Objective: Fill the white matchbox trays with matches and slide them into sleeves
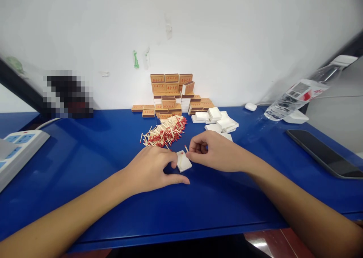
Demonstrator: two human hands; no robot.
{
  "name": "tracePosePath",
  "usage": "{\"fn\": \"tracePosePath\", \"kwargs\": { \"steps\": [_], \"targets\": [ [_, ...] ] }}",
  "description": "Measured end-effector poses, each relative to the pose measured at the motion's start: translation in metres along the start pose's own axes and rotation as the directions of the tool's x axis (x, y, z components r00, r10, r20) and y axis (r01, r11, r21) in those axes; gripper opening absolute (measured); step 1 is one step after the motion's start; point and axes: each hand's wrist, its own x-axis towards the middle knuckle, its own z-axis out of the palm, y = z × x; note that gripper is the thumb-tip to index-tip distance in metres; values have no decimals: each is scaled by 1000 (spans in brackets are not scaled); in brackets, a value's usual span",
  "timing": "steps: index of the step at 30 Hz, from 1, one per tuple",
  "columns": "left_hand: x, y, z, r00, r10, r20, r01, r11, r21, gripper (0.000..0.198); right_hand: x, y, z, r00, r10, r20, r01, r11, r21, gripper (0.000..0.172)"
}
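Observation:
A small white matchbox tray (185, 166) lies on the blue table in front of me, with a match visible inside it. My left hand (150, 166) rests at the tray's left side, thumb stretched out and apart from the curled index finger, gripping nothing. Between the thumb and finger of my right hand (218, 151) is a single match (186, 148), its red head upward, held at the tray's right edge. Just beyond my hands spreads a heap of loose red-tipped matches (166, 131). More white trays (224, 122) are piled to the right of the heap.
Orange matchboxes (172, 88) are stacked against the wall. At right are a plastic bottle (304, 90), a phone (326, 152) and a small white case (250, 107). A white power strip (39, 137) sits at left. A pixelated dark patch covers something behind it.

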Motion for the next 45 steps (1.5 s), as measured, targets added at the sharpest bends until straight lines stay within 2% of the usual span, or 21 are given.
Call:
{"fn": "tracePosePath", "kwargs": {
  "steps": [4,7,12,15,18,22,25,27,31,35,40,45],
  "targets": [
    [-1,0,2,1000,-1,-3,1,1000,13,41,-1,-3,7,1000,2,23,-2,1000,1,17],
    [-1,-1,3,1000,-6,-9,7,1000,25,40,-2,-4,13,1000,-19,-5,18,998,-53,17],
    [-1,-2,4,999,-23,-29,25,996,81,43,-1,-4,10,997,1,-73,-10,992,-126,32],
    [-1,-3,4,997,-25,-69,33,993,116,45,0,-4,6,994,2,-106,-19,987,-160,29],
    [-1,-3,4,996,-36,-84,47,990,134,46,-1,-4,6,996,2,-84,-18,979,-201,24],
    [-1,-1,4,995,-55,-78,66,988,141,45,-4,-5,7,994,-105,-28,96,969,-226,10],
    [-1,-1,4,994,-72,-77,83,985,149,31,-4,-3,9,974,-228,-4,220,945,-243,11],
    [-1,0,4,993,-85,-88,97,984,149,25,-4,-1,10,967,-253,1,245,934,-259,9],
    [0,3,4,983,-131,-126,148,980,135,31,-4,-1,12,976,-218,21,215,935,-282,18],
    [0,6,8,982,-153,-114,169,975,144,53,-6,-3,14,978,-205,46,210,951,-229,20],
    [-1,6,12,981,-155,-118,172,974,148,28,-6,-3,12,985,-168,27,169,948,-268,15],
    [-1,8,9,983,-143,-113,159,976,145,19,-7,-3,8,977,-198,81,211,948,-237,20]
  ]
}}
